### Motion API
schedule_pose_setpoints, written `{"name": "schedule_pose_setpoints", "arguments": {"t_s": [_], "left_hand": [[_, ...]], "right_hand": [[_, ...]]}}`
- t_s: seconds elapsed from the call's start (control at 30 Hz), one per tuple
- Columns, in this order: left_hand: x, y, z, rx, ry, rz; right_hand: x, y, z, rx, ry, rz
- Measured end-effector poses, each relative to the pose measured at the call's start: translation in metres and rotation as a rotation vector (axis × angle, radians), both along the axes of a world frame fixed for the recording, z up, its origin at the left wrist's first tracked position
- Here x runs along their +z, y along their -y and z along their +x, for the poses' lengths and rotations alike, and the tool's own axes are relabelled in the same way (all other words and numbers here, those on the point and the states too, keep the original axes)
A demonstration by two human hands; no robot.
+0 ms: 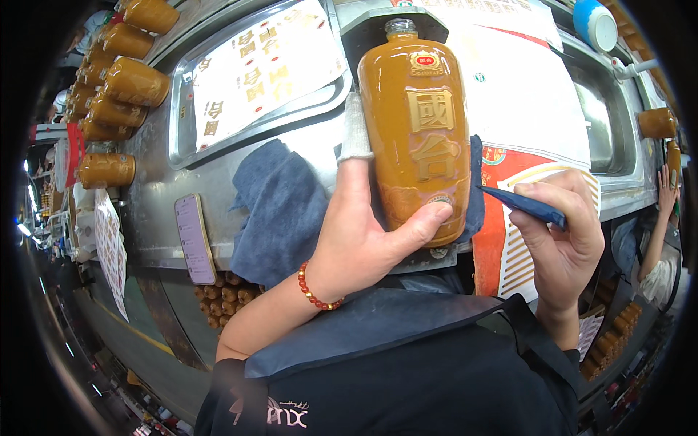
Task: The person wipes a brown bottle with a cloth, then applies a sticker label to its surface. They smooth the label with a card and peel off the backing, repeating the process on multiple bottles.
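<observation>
A glossy amber-brown bottle (396, 145) with raised gold characters and a small red-and-gold emblem lies in front of me, its neck pointing away. My left hand (371, 225) is closed on its lower part. The thumb presses near the base, and a finger in a white knitted finger sleeve (356, 129) lies along the left side; the other fingers are hidden. My right hand (563, 232) pinches a slim dark blue pointed tool (534, 206), whose exact kind I cannot tell. Its tip points left, beside the bottle's lower right edge and seemingly apart from it.
A metal tray (178, 138) holds a sheet of gold character stickers (265, 73). Nearby are a blue cloth (280, 211) and a phone (195, 240) at the bench edge. Several amber bottles (134, 81) stand far left. Right are printed white-and-red sheets (523, 102) and a metal basin (607, 109).
</observation>
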State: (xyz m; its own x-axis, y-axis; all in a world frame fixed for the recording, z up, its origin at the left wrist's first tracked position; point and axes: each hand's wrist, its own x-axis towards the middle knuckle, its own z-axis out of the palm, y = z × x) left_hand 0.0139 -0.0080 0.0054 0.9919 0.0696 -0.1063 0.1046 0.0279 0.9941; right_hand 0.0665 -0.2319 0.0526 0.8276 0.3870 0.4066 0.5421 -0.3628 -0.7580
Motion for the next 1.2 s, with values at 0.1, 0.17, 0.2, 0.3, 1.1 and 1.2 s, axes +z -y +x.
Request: {"name": "schedule_pose_setpoints", "arguments": {"t_s": [0.1, 0.17, 0.2, 0.3, 1.1, 1.2], "left_hand": [[-0.001, -0.005, -0.001, -0.023, 0.0, 0.04], [-0.001, -0.01, -0.002, -0.076, 0.016, 0.09], [-0.001, -0.013, -0.004, -0.104, 0.029, 0.115], [-0.001, -0.015, -0.006, -0.166, 0.091, 0.168], [-0.002, -0.003, -0.01, -0.026, 0.11, 0.187], [-0.005, -0.008, -0.013, -0.058, 0.238, 0.339]], "right_hand": [[0.0, -0.001, -0.001, -0.01, -0.014, 0.008], [-0.001, -0.002, -0.003, -0.026, -0.036, 0.023], [0.0, -0.003, -0.003, -0.013, -0.013, -0.017], [0.006, -0.007, -0.004, 0.08, 0.056, -0.086], [0.017, -0.023, 0.001, 0.261, 0.483, -0.398], [0.02, -0.022, 0.002, 0.265, 0.465, -0.407]]}}
